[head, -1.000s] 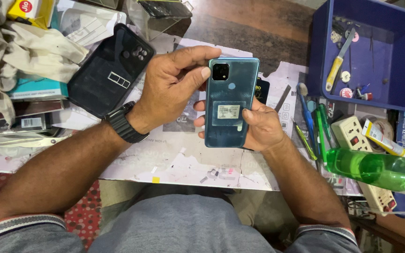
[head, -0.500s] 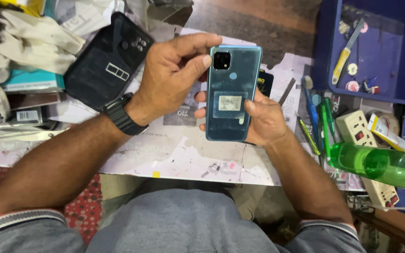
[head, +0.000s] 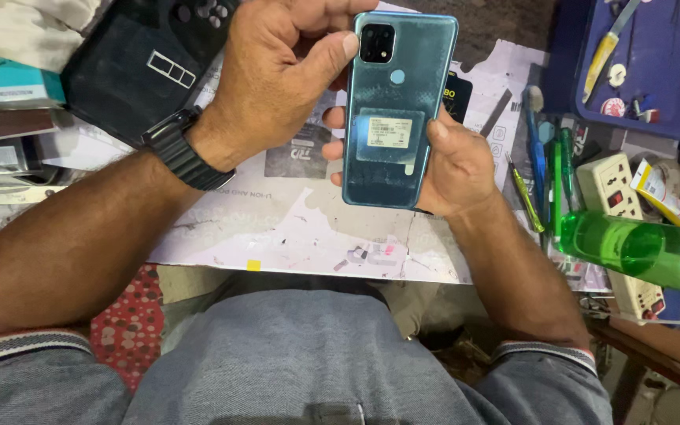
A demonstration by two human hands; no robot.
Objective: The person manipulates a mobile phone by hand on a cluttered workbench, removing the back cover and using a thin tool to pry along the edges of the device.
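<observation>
— Which way is the phone [head: 397,110] pointing?

— Its long axis is running near to far, glossy teal back facing up, with the camera block at the far end and a pale sticker sitting mid-back. It is hovering above the paper-covered table [head: 293,228].

— And the hands?

— The right hand [head: 458,169] is cupping the near half, thumb pressing the right edge. The left hand [head: 277,75], with a black ribbed watch [head: 179,149] on its wrist, is curling over the far left corner, thumb lying beside the camera.

— Anything around them?

— A smooth green plastic bottle [head: 643,252] is lying at the right; a matte black case [head: 143,63] is resting far left.
</observation>
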